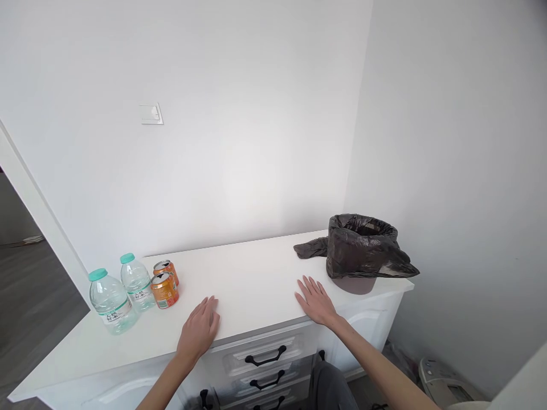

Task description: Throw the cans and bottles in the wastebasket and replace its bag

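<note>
My left hand [199, 328] rests on the white cabinet top [243, 279], its fingers stretched forward and nothing in it. To its left stand two orange drink cans [164, 291] with their tabs opened, one behind the other. Beyond them are two clear plastic bottles with teal caps, a nearer one [111, 304] and a farther one [137, 282], both upright. My right hand [317, 303] lies flat near the front edge, fingers spread and holding nothing. Just right of it is a small bin lined with a black plastic bag [363, 250], the bag folded over its rim.
Below the top are drawers with black handles [265, 357]. White walls meet in a corner behind, with a light switch [151, 114] on the left one. A door frame [43, 199] is at far left. A pale appliance [447, 382] sits on the floor at right.
</note>
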The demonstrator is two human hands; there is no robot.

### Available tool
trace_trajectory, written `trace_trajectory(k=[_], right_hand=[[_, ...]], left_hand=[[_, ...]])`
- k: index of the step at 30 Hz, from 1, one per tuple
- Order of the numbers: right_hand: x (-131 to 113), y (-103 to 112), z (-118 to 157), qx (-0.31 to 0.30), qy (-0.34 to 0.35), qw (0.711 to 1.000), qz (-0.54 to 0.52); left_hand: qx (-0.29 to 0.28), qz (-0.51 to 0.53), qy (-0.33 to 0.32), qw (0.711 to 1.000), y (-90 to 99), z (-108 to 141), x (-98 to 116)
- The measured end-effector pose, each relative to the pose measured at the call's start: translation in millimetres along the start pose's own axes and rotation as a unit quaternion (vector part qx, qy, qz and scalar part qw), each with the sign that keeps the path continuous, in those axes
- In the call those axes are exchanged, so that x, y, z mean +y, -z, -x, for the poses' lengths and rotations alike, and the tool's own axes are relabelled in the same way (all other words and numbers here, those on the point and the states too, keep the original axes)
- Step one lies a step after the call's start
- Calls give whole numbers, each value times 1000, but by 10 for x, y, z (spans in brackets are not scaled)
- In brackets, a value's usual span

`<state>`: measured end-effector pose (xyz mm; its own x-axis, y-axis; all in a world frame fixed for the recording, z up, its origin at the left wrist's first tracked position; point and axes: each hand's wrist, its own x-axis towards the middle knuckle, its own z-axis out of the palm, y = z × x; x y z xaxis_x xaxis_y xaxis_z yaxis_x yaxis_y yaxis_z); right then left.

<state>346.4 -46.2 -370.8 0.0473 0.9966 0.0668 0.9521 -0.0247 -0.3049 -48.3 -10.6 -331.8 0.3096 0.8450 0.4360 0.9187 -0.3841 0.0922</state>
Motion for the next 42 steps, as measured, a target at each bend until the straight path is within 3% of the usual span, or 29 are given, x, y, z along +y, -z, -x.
trace_trajectory(k=[17,27,42], right_hand=[[60,-53,-2,6,-8,1000,12],[96,-107,-16,30,-4,999,22],[67,-86,13,19,-14,999,21]], left_hand=[[-32,-20,46,998,20,6,113],[-40,-20,52,998,33,6,136],[-35,-10,51,998,-3,21,120]])
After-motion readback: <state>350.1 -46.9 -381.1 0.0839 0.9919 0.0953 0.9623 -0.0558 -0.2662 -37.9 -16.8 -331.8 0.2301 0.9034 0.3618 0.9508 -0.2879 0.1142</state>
